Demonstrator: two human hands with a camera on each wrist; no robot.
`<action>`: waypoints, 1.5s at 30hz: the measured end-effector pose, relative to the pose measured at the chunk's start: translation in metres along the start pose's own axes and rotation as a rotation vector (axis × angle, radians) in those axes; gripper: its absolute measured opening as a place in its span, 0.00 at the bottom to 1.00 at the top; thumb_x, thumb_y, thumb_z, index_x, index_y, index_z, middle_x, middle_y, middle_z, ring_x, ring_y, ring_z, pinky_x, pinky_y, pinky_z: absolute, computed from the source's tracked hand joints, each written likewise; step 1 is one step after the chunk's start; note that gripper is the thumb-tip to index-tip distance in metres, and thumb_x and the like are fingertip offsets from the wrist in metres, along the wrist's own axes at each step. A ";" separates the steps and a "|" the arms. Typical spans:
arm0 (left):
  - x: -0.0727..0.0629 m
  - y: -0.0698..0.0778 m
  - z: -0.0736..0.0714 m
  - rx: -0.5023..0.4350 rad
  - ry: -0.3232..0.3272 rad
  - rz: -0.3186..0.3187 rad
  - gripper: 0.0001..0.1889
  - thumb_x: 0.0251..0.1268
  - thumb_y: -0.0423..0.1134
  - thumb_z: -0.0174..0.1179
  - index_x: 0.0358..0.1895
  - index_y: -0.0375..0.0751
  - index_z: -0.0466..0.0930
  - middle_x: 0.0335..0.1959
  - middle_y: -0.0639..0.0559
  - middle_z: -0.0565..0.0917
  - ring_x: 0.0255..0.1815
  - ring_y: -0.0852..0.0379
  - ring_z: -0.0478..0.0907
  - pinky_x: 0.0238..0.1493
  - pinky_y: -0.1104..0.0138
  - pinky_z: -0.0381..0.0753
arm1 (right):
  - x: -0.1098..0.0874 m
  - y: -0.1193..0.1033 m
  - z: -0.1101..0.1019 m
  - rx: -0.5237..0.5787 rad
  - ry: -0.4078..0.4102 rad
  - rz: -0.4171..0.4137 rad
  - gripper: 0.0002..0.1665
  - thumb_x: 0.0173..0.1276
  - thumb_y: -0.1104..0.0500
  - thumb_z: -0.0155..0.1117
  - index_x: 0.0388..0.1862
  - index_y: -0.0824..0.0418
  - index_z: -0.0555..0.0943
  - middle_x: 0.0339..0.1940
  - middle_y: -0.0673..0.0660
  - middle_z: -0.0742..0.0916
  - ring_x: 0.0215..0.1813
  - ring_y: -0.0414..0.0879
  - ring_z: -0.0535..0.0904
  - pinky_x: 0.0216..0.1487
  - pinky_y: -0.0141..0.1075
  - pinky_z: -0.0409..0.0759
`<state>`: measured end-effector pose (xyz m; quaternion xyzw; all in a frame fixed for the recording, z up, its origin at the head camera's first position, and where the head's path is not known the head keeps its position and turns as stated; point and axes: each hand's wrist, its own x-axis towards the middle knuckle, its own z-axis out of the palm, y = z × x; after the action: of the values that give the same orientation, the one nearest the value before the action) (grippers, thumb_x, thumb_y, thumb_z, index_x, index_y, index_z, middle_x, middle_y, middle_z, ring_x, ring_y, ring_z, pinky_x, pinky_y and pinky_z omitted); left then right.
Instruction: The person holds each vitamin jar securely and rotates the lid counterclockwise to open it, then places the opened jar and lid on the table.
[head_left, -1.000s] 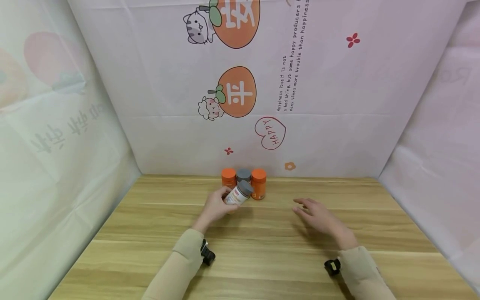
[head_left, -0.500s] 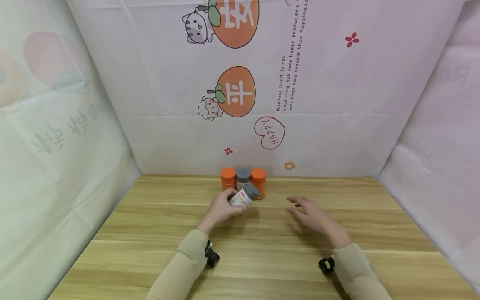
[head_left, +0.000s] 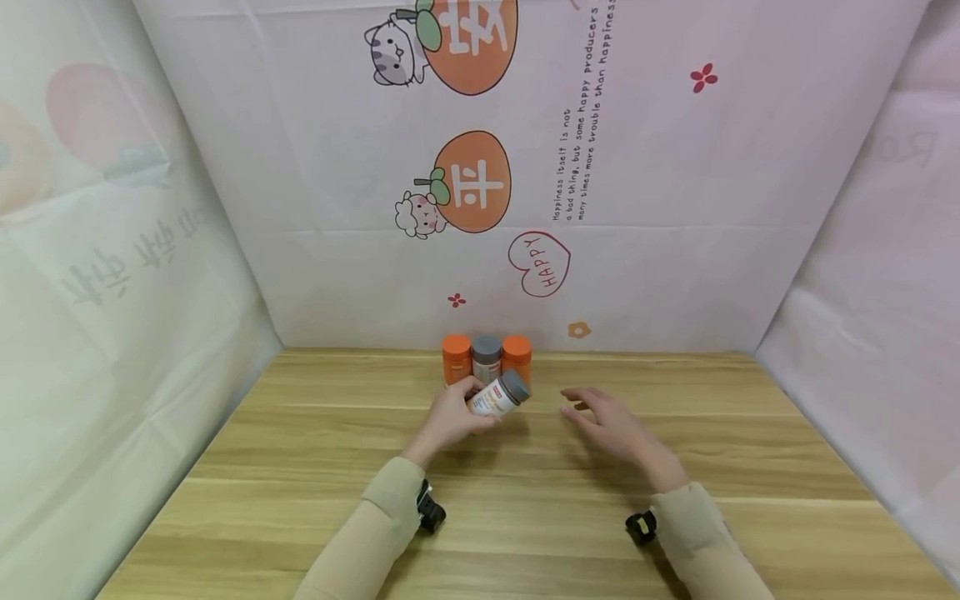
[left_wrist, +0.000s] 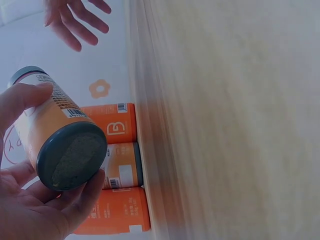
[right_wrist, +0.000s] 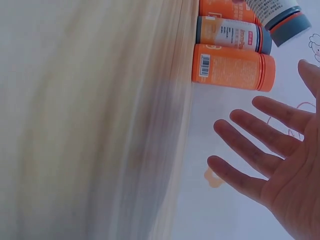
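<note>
My left hand (head_left: 452, 418) grips a small pill bottle (head_left: 498, 395) with a grey cap and a white and orange label. The bottle tilts with its cap up to the right, and its dark base faces the left wrist view. Behind it stands a row of upright bottles: an orange bottle (head_left: 457, 358), a grey-capped bottle (head_left: 487, 358) in the middle and another orange bottle (right_wrist: 232, 67) on the right. The held bottle overlaps the row's lower part in the head view. To the right, my right hand (head_left: 609, 423) holds nothing, its fingers spread and pointing toward the bottles.
The wooden table (head_left: 525, 533) reaches back to a white printed cloth (head_left: 660, 250) hanging right behind the row. Cloth walls also stand at left and right. A black wrist camera (head_left: 430, 510) sits on the left sleeve, another camera (head_left: 641, 527) on the right.
My left hand has carried the tilted bottle to the right and slightly toward me, across the front of the row. My right hand has moved left, closer to the bottle.
</note>
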<state>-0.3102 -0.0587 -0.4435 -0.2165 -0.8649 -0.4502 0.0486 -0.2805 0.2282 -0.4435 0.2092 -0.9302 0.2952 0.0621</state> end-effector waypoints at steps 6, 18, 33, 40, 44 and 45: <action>-0.002 0.006 0.002 -0.007 -0.018 -0.014 0.22 0.40 0.41 0.74 0.41 0.44 0.76 0.35 0.49 0.82 0.32 0.57 0.76 0.32 0.67 0.77 | 0.001 -0.007 0.002 0.004 0.004 -0.007 0.31 0.73 0.41 0.47 0.65 0.59 0.70 0.61 0.60 0.78 0.57 0.57 0.78 0.53 0.52 0.77; -0.002 0.009 0.010 0.000 -0.030 -0.017 0.23 0.40 0.42 0.75 0.43 0.44 0.77 0.36 0.50 0.82 0.33 0.59 0.77 0.33 0.68 0.77 | 0.006 -0.020 0.010 0.022 0.045 -0.002 0.29 0.74 0.42 0.46 0.65 0.57 0.71 0.56 0.60 0.82 0.56 0.55 0.79 0.52 0.52 0.77; -0.003 0.014 0.018 0.010 -0.053 -0.012 0.23 0.40 0.44 0.75 0.42 0.47 0.78 0.36 0.52 0.81 0.33 0.58 0.75 0.31 0.68 0.76 | 0.014 -0.035 0.018 0.074 0.049 -0.016 0.31 0.74 0.41 0.45 0.64 0.60 0.70 0.51 0.59 0.83 0.52 0.50 0.80 0.48 0.45 0.79; -0.005 0.020 0.018 0.002 -0.075 -0.003 0.23 0.40 0.43 0.75 0.43 0.46 0.77 0.35 0.50 0.81 0.31 0.58 0.75 0.27 0.68 0.77 | 0.016 -0.042 0.021 0.092 0.057 -0.033 0.31 0.74 0.42 0.46 0.64 0.62 0.69 0.48 0.58 0.84 0.48 0.48 0.80 0.45 0.41 0.80; -0.008 0.022 0.018 0.004 -0.093 -0.001 0.22 0.40 0.41 0.75 0.43 0.48 0.78 0.36 0.52 0.82 0.34 0.59 0.76 0.33 0.69 0.77 | 0.017 -0.044 0.023 0.093 0.062 -0.031 0.31 0.74 0.43 0.46 0.64 0.64 0.70 0.47 0.58 0.83 0.45 0.46 0.80 0.42 0.37 0.80; -0.009 0.023 0.018 0.007 -0.095 0.003 0.22 0.40 0.41 0.75 0.43 0.48 0.78 0.37 0.52 0.82 0.34 0.60 0.76 0.35 0.69 0.77 | 0.017 -0.045 0.024 0.094 0.062 -0.030 0.30 0.74 0.43 0.46 0.63 0.64 0.70 0.46 0.58 0.84 0.44 0.45 0.80 0.41 0.36 0.80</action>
<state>-0.2909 -0.0356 -0.4390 -0.2388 -0.8674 -0.4364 0.0090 -0.2764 0.1751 -0.4351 0.2165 -0.9096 0.3441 0.0855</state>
